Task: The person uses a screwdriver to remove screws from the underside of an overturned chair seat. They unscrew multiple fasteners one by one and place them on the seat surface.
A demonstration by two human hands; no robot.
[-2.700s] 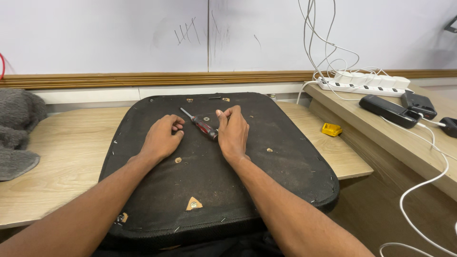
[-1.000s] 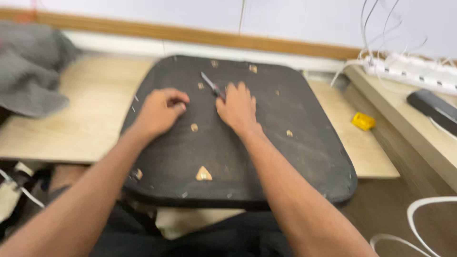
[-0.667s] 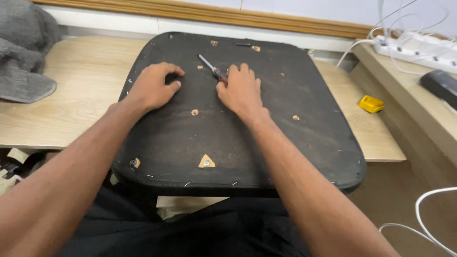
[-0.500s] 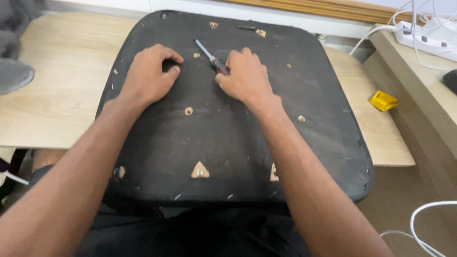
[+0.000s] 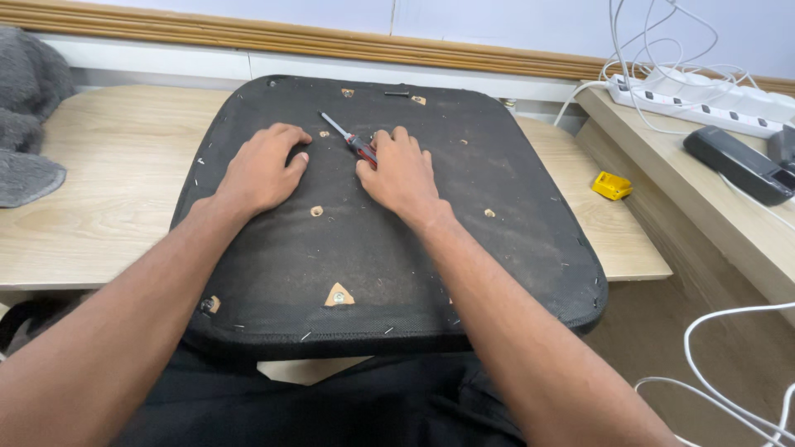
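The screwdriver (image 5: 349, 140) is lying on the black seat base (image 5: 513, 248), tip pointing up-left; your right hand (image 5: 399, 172) is resting loosely curled against its handle, your left hand (image 5: 261, 168) curled, empty.

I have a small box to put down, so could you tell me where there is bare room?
Bare wood lies between the grey cloth and the black seat pad, and around the yellow piece. The side shelf is crowded with cables and a power strip.
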